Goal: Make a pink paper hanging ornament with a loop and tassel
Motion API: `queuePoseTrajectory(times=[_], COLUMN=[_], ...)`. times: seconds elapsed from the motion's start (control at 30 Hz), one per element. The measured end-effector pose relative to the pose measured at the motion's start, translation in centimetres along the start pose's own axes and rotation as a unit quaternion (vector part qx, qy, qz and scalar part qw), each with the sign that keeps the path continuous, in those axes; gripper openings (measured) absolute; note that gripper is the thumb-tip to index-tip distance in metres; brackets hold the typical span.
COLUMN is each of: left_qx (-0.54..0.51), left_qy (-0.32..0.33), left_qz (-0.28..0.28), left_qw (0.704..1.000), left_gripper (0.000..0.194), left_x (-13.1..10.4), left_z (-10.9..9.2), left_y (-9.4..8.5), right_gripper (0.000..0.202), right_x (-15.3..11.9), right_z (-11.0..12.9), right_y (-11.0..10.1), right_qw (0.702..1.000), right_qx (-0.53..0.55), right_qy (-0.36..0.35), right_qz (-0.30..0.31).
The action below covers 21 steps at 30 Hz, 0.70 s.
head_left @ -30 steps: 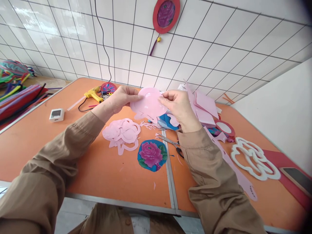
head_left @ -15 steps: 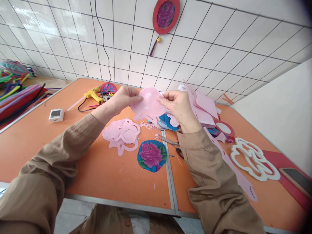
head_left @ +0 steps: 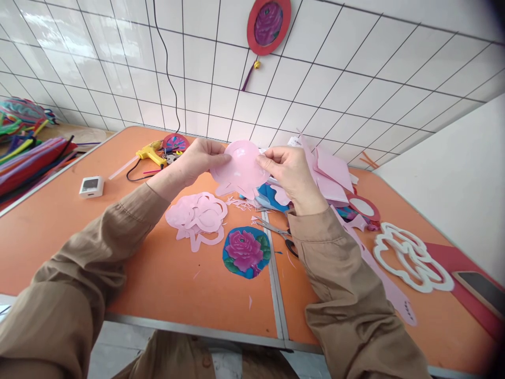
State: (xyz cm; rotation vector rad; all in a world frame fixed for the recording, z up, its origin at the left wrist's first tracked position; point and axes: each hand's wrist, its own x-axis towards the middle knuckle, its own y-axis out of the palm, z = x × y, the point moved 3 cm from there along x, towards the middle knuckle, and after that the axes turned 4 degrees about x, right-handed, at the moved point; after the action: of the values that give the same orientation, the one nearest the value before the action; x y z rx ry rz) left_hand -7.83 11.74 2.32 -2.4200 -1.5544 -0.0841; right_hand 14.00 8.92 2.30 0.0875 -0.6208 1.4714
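Note:
Between my two hands a glossy pink cutout (head_left: 241, 171), round with a wavy lower edge, is held up above the table. My left hand (head_left: 203, 159) pinches its left edge between thumb and fingers, while my right hand (head_left: 290, 171) pinches the right edge. Below and to the left lies a pile of pink cutouts (head_left: 197, 216), some of them open frames. A round piece with a purple flower print (head_left: 246, 252) rests flat on the table nearer to me. Beside my right wrist are scissors (head_left: 276, 229), partly hidden by the sleeve.
On the orange table (head_left: 158, 284) a yellow glue gun (head_left: 150, 152) and a small white box (head_left: 91, 187) lie left. Folded pink sheets (head_left: 329, 176), white cloud-shaped frames (head_left: 410, 258) and a phone (head_left: 481, 289) are right. A red oval ornament (head_left: 269, 26) hangs on the tiled wall.
The pink cutout has tilted very slightly in my fingers. Both hands keep their pinch, and the things on the table stay where they were.

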Motion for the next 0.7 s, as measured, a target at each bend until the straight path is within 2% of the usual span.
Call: queuePoseTrajectory(times=[0.2,0.37,0.47,0.57,0.7], left_qx=[0.007,-0.007,-0.012,-0.014,-0.006], left_qy=[-0.044,-0.053,-0.055,-0.06,-0.058], left_qz=[-0.013,-0.015,-0.015,-0.017,-0.022], left_qw=[0.999,0.998,0.998,0.998,0.998], left_gripper=[0.03,0.027,0.026,0.016,0.008], left_x=[-0.14,-0.31,-0.33,-0.32,-0.3], left_z=[-0.52,-0.77,-0.82,-0.8,-0.71], left_y=[-0.04,0.06,0.05,-0.02,-0.13], right_gripper=[0.026,0.036,0.035,0.032,0.038], right_x=[-0.27,-0.3,-0.22,-0.12,-0.09], right_z=[0.73,0.82,0.71,0.48,0.22], right_y=[-0.09,-0.1,-0.08,-0.09,-0.13], right_qw=[1.0,1.0,1.0,1.0,1.0], right_qx=[0.008,-0.001,-0.003,-0.003,-0.01], right_qy=[0.023,0.024,0.023,0.022,0.018], right_qz=[0.016,0.007,0.01,0.016,0.013])
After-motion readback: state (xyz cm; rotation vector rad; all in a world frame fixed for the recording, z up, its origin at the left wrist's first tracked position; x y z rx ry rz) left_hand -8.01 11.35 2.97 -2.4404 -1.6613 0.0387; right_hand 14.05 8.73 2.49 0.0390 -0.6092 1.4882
